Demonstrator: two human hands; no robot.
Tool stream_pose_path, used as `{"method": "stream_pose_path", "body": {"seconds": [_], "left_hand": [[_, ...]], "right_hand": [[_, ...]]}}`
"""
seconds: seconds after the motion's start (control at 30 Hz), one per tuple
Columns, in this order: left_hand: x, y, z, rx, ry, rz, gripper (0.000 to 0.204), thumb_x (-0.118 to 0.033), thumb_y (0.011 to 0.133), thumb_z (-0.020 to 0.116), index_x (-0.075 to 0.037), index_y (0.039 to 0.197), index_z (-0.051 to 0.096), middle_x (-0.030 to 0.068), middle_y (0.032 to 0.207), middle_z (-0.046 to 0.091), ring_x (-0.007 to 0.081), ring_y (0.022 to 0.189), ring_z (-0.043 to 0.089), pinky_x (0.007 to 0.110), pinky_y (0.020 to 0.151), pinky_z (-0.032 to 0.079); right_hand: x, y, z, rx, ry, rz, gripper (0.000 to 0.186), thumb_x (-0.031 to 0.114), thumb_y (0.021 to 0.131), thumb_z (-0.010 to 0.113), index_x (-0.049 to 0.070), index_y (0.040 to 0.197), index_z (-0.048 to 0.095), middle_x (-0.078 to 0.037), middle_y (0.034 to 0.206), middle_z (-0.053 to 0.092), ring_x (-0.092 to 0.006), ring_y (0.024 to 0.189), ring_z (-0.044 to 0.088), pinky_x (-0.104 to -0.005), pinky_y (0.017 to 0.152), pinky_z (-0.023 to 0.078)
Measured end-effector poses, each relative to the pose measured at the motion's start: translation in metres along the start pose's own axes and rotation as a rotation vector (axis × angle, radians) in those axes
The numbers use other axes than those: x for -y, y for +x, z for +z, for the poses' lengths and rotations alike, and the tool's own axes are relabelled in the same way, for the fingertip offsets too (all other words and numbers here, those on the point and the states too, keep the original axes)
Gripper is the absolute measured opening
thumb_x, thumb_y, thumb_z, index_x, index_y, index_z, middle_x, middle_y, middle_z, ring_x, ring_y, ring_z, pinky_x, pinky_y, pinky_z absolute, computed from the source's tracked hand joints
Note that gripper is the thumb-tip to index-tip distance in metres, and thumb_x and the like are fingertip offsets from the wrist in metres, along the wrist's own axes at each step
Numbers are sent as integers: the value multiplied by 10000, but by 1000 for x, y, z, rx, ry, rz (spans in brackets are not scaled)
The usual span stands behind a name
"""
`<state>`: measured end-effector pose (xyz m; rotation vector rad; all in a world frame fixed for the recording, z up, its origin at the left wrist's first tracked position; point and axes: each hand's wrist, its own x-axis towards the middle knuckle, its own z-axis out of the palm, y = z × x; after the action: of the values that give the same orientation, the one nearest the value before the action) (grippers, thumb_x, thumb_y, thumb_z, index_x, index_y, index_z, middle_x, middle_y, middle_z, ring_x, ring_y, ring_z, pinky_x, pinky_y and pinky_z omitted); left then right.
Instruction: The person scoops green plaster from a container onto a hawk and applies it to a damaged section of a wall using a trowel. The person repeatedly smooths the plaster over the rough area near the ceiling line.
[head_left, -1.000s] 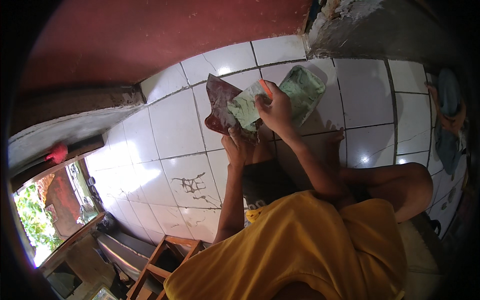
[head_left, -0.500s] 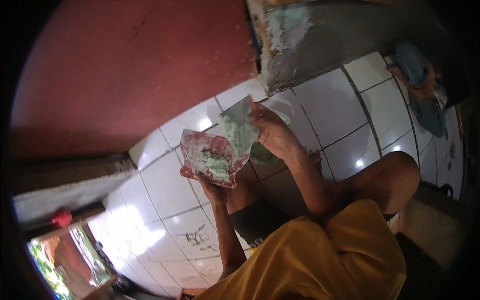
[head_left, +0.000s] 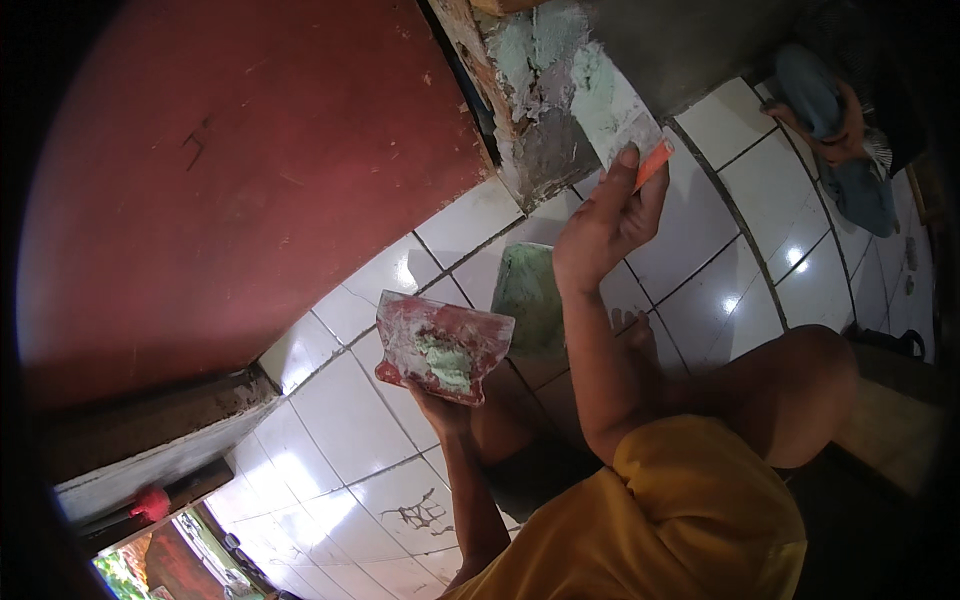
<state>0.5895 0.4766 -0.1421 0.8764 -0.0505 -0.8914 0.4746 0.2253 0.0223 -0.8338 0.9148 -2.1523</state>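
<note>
My left hand point(head_left: 435, 408) is closed under a red, smeared board point(head_left: 402, 330) carrying a lump of pale green paste point(head_left: 446, 365). My right hand point(head_left: 612, 228) grips a wide flat scraper point(head_left: 610, 105) with an orange handle, raised at the patchy corner of the wall point(head_left: 525, 55). Pale green paste covers much of the blade; whether the blade touches the wall I cannot tell. Between the two hands, a green-smeared tray point(head_left: 530, 295) rests on the white tiled floor, partly behind my right arm.
A red wall panel point(head_left: 220, 160) fills the upper left, above a low ledge point(head_left: 160, 450). Blue-grey and brown crumpled items point(head_left: 850, 200) lie at the right. My bent knee point(head_left: 810, 380) is at lower right. A bright opening point(head_left: 170, 560) shows at lower left.
My right hand has moved up and away from the red board with the loaded scraper, to the wall corner. My left hand stays low with the board. The tray shows more clearly, and the view has turned.
</note>
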Motion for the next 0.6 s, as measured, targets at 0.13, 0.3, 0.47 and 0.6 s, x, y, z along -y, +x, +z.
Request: {"method": "stream_pose_path", "body": {"seconds": [0.13,0.3,0.47,0.6], "left_hand": [[-3,1,5,33,67,47,716,-554,900,389,-65,1390,206,133,1348,357,322,1205,410,480,966,400],[-5,5,-4,26,67,8,704,-553,905,378,-63,1385,217,130,1337,366,314,1186,425,472,946,415],[-3,6,-5,9,94,-16,703,-561,903,371,-68,1382,223,129,1331,369,313,1178,430,465,927,433],[-4,6,-1,-11,46,-25,738,-574,890,389,-70,1394,199,139,1358,345,328,1209,401,485,952,409]], "right_hand": [[-15,-13,14,5,-127,-199,226,109,936,468,-33,1109,500,-12,855,511,-44,764,434,-175,648,343],[-35,-12,36,157,-101,-480,333,43,949,374,-77,1257,419,-194,1249,492,-235,1101,519,-281,901,403],[-52,-5,48,234,-237,-723,331,48,953,361,-66,1257,428,-255,1299,443,-363,1198,456,-390,970,384],[-65,-10,58,251,-245,-729,339,4,916,404,-26,1245,480,-272,1323,399,-402,1223,415,-430,978,402]]}}
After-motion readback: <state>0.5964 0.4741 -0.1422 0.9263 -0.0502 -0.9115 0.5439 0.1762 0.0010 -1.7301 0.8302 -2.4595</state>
